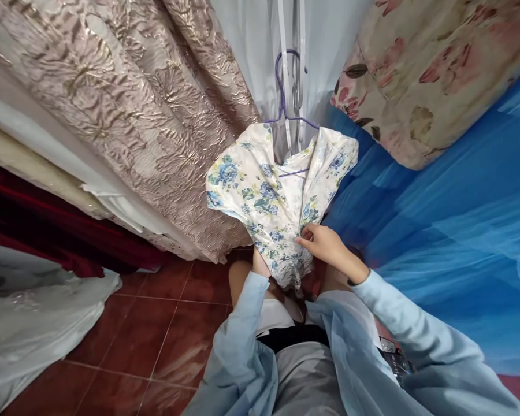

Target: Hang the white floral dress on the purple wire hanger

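A white floral blouse (264, 196) with blue roses hangs in front of me on a purple hanger (281, 92). The hanger's hook is up by white straps. My right hand (323, 242) pinches the blouse's front edge near the lower middle, thumb and index finger together on the fabric. Behind the lower left side of the blouse is my left hand (261, 264). Only its back and wrist show, and its fingers are hidden by the cloth.
A pink textured gown (156, 115) hangs at left, with dark red cloth (47, 214) beyond it. Blue tulle (450, 231) and a floral fabric (416, 75) hang at right. White straps (302, 58) drop from above. Red tiles (156, 323) cover the floor.
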Demonstrator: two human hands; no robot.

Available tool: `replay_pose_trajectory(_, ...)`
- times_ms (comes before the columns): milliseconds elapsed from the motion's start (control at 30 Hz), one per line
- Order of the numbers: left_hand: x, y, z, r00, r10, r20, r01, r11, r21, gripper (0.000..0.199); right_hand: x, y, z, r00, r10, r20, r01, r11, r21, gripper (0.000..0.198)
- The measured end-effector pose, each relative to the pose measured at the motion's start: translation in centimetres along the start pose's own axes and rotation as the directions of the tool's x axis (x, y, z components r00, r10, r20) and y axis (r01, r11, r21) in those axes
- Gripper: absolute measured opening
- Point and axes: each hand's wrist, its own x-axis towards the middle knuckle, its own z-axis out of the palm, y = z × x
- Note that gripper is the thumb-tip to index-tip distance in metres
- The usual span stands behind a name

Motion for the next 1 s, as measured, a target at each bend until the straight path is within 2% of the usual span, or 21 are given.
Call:
replay_pose_trajectory(100, -0.5, -1.9, -2.2, 0.993, -0.109, -0.038, 0.101, 0.982, -0.160, 0.081, 0.5, -0.3, 2.4, 0.996, 0.030, -0.083, -0.031, 0.999, -0.016, 0.019)
replay_pose_trajectory(167, -0.6, -2.6, -3.0, 0.986, -0.144, -0.089, 0.132, 0.982, -0.135, 0.077, 0.3, -0.2, 3.2, 0.993, 0.036, -0.110, -0.033, 0.999, 0.025, 0.020)
replay_pose_trajectory(200, -0.6, -2.9, -3.1, 0.984, -0.111, -0.142, 0.101, 0.992, -0.076, 0.074, 0.1, -0.1, 3.3, 0.993, 0.035, -0.112, -0.030, 0.999, 0.044, 0.022)
replay_pose_trajectory(233, -0.6, -3.0, -3.1, 0.975, -0.028, -0.222, 0.031, 0.999, 0.011, 0.070, -0.2, 0.0, 3.4, 0.994, 0.028, -0.106, -0.022, 0.998, 0.056, 0.024)
replay_pose_trajectory(267, -0.6, -3.2, -3.0, 0.942, 0.109, -0.318, -0.070, 0.989, 0.131, 0.067, -0.6, 0.1, 3.3, 0.995, 0.017, -0.099, -0.011, 0.998, 0.060, 0.025)
replay_pose_trajectory(300, -0.7, -3.3, -2.8, 0.872, 0.287, -0.396, -0.183, 0.942, 0.281, 0.063, -1.0, 0.1, 3.3, 0.996, -0.001, -0.089, 0.006, 0.998, 0.058, 0.025)
replay_pose_trajectory(333, -0.9, -3.5, -2.4, 0.781, 0.468, -0.414, -0.280, 0.855, 0.437, 0.058, -1.4, 0.1, 3.2, 0.997, -0.021, -0.076, 0.024, 0.999, 0.048, 0.025)
replay_pose_trajectory(367, -1.2, -3.7, -2.0, 0.709, 0.609, -0.356, -0.351, 0.742, 0.571, 0.051, -1.8, 0.0, 3.0, 0.997, -0.043, -0.059, 0.045, 0.999, 0.030, 0.024)
replay_pose_trajectory(400, -1.5, -4.0, -1.5, 0.681, 0.690, -0.245, -0.404, 0.633, 0.661, 0.044, -2.1, -0.2, 2.9, 0.997, -0.067, -0.041, 0.067, 0.998, 0.004, 0.024)
replay_pose_trajectory(433, -1.9, -4.4, -1.0, 0.694, 0.711, -0.112, -0.452, 0.551, 0.702, 0.037, -2.3, -0.4, 2.7, 0.996, -0.090, -0.024, 0.090, 0.996, -0.031, 0.024)
replay_pose_trajectory(500, -2.5, -5.0, 0.2, 0.750, 0.656, 0.086, -0.513, 0.495, 0.701, 0.023, -2.6, -1.0, 2.1, 0.991, -0.136, 0.020, 0.137, 0.982, -0.127, 0.027)
replay_pose_trajectory(533, -2.8, -5.2, 0.7, 0.769, 0.630, 0.111, -0.511, 0.500, 0.700, 0.018, -2.7, -1.3, 1.8, 0.986, -0.160, 0.049, 0.166, 0.969, -0.182, 0.028)
replay_pose_trajectory(600, -3.0, -5.2, 1.5, 0.783, 0.618, 0.072, -0.470, 0.512, 0.719, 0.010, -2.6, -1.7, 0.9, 0.972, -0.206, 0.113, 0.231, 0.929, -0.290, 0.028)
replay_pose_trajectory(667, -3.2, -4.8, 1.8, 0.795, 0.604, 0.053, -0.437, 0.510, 0.741, 0.010, -2.2, -1.9, -0.2, 0.951, -0.260, 0.166, 0.305, 0.877, -0.371, 0.028)
replay_pose_trajectory(733, -3.5, -4.1, 1.6, 0.817, 0.571, 0.080, -0.429, 0.509, 0.746, 0.013, -1.4, -2.0, -1.7, 0.935, -0.316, 0.163, 0.355, 0.833, -0.424, 0.029)
replay_pose_trajectory(800, -3.9, -3.4, 1.3, 0.839, 0.535, 0.101, -0.427, 0.532, 0.731, 0.016, 0.0, -2.2, -3.5, 0.925, -0.368, 0.091, 0.367, 0.809, -0.460, 0.030)
replay_pose_trajectory(867, -4.6, -3.0, 1.0, 0.858, 0.502, 0.110, -0.421, 0.565, 0.710, 0.017, 2.1, -2.8, -5.7, 0.906, -0.419, -0.056, 0.341, 0.803, -0.489, 0.029)
replay_pose_trajectory(933, -5.2, -2.6, 0.9, 0.869, 0.479, 0.119, -0.419, 0.588, 0.692, 0.017, 4.8, -3.9, -8.1, 0.847, -0.475, -0.239, 0.309, 0.806, -0.505, 0.026)
replay_pose_trajectory(1000, -5.9, -2.2, 1.0, 0.872, 0.474, 0.124, -0.422, 0.596, 0.683, 0.018, 7.6, -5.4, -10.5, 0.754, -0.527, -0.392, 0.305, 0.810, -0.501, 0.021)
